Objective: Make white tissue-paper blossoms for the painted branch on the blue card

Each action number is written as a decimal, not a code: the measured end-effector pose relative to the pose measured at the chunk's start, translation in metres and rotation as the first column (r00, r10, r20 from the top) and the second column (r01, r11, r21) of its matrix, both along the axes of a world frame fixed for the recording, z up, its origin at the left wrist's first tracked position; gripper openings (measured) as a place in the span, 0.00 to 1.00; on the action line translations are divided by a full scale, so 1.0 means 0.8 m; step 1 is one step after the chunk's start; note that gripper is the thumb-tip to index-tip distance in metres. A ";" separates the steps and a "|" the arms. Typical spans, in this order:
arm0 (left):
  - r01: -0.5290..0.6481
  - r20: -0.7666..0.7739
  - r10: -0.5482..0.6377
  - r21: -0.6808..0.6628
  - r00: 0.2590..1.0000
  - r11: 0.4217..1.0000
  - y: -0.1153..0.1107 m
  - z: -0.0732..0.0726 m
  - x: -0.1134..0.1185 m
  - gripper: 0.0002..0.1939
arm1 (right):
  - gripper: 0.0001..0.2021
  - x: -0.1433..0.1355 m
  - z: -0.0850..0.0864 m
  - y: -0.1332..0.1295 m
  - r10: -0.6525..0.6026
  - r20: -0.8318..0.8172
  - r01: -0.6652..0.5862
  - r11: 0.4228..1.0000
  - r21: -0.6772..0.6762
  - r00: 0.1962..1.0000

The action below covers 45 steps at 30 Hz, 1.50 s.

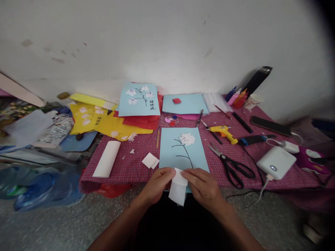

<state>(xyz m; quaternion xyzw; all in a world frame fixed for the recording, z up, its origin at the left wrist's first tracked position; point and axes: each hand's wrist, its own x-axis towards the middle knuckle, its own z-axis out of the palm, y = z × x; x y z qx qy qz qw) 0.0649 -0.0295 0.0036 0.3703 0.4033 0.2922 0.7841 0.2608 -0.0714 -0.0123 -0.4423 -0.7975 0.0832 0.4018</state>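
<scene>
My left hand [161, 183] and my right hand [202, 184] pinch a white piece of tissue paper [178, 188] between them, its lower part hanging toward my lap. Both hands are closed, thumbs and fingers at its upper edges. Just beyond them lies a light blue sheet [170, 139] with dark drawn stems and one ruffled white paper flower [187, 139]. To the left of that sheet rest two folded white squares [150, 160], overlapping. Further left is a rolled or folded white paper [106, 159]. Black-handled scissors [230, 164] lie spread to the right.
A yellow glue gun [226, 135], a blue-handled cutter [253, 139] and a white power bank [276, 162] with cables occupy the right side. A finished flower picture [140, 99] leans on red and yellow sheets at the back. Paint bottles [239, 99] stand near the wall.
</scene>
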 end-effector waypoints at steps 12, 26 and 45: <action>0.118 -0.186 -0.082 0.193 0.979 0.974 0.002 -0.003 -0.005 0.12 | 0.14 -0.006 0.028 -0.003 -0.319 -0.539 -0.089 0.795 -0.600 0.780; 0.238 -0.252 -0.177 0.240 0.952 0.941 0.000 0.014 -0.003 0.11 | 0.14 -0.019 0.030 0.011 -0.397 -0.583 -0.315 0.562 -0.765 0.709; 0.091 -0.113 -0.078 0.122 0.991 0.988 -0.003 0.015 0.014 0.17 | 0.14 -0.022 0.039 -0.001 -0.506 -0.524 -0.003 0.718 -0.696 0.685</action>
